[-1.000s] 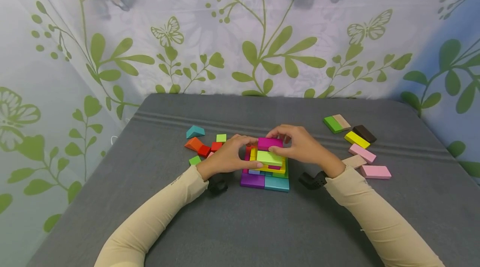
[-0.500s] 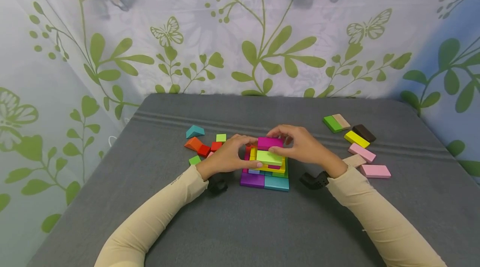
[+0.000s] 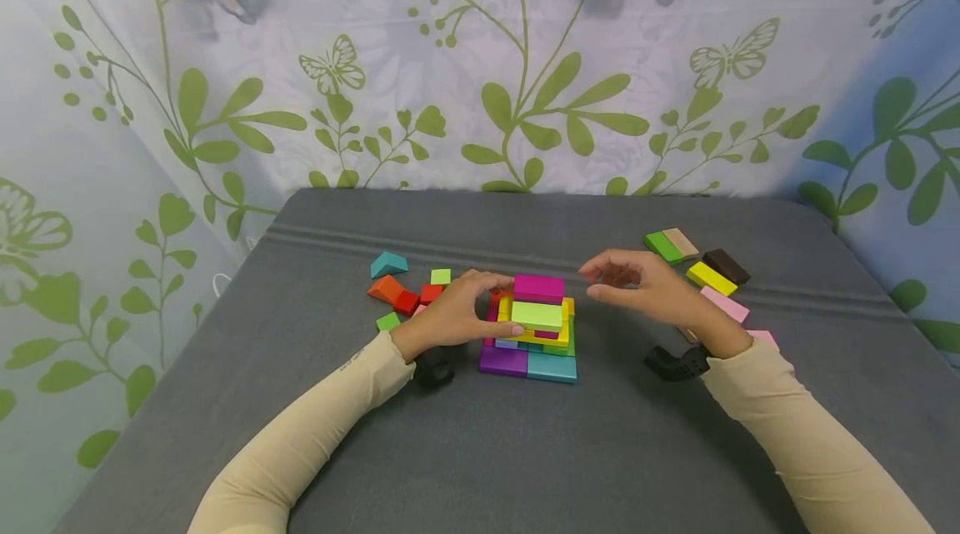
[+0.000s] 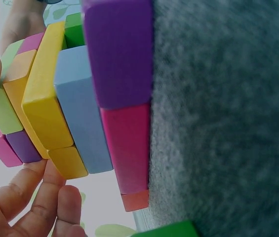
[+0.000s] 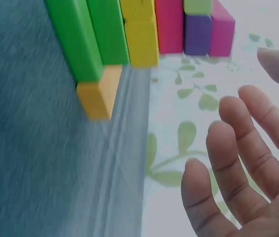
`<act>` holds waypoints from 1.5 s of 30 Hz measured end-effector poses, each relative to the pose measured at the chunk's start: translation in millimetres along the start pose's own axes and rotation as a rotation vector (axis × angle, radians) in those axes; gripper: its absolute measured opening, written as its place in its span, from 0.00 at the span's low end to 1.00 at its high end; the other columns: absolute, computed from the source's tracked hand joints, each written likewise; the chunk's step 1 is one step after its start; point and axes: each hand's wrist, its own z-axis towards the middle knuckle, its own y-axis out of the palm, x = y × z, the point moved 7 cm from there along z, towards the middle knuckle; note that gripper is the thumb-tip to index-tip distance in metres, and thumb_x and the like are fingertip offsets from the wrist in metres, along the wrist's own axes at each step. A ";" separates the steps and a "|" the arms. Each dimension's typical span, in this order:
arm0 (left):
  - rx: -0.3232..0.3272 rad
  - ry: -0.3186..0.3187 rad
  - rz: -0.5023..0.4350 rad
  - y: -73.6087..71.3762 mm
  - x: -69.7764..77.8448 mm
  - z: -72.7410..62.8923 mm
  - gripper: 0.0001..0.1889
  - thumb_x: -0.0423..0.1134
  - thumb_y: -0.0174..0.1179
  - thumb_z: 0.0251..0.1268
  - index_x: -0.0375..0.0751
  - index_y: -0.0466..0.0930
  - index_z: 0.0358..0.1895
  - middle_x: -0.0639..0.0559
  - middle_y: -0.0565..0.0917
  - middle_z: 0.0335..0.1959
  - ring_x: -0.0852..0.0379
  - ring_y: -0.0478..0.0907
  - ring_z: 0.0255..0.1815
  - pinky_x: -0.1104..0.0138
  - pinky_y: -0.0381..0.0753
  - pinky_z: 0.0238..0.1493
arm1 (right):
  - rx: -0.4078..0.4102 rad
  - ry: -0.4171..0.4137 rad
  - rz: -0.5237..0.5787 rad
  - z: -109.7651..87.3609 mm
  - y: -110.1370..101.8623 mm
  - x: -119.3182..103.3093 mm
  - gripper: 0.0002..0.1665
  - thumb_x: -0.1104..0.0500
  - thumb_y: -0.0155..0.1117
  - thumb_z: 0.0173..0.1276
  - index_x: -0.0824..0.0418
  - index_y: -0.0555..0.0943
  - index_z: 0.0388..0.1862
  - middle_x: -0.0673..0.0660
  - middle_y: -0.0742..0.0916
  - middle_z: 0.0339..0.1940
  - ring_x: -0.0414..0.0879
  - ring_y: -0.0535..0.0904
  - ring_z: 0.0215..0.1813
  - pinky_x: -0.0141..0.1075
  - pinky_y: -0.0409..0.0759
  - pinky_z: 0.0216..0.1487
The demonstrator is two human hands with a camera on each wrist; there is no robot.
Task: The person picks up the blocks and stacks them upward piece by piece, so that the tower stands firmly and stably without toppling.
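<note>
One nudge from the left grip (image 3: 453,313), pinched wide across the block tower (image 3: 537,322), could topple the magenta block (image 3: 537,289) on top; the right grip (image 3: 647,286) hangs half-spread, empty.

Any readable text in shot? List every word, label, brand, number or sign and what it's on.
Readable text: none.
Small dark marking on the beige fabric left sleeve, near the cuff: too small and blurred to read.
Stacked multicoloured rectangular blocks: no lettering seen.
Pale curtain with green leaf and butterfly print: no words seen.
</note>
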 end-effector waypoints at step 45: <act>-0.002 0.024 0.009 0.5 0.8 -0.7 0.40 0.50 0.74 0.69 0.34 0.73 0.78 0.42 0.80 0.72 0.44 0.72 0.72 0.44 0.75 0.72 | -0.120 0.461 -0.098 -164.8 -124.5 126.6 0.15 0.72 0.70 0.73 0.66 0.87 0.57 0.27 0.84 0.48 0.30 0.82 0.44 0.29 0.85 0.40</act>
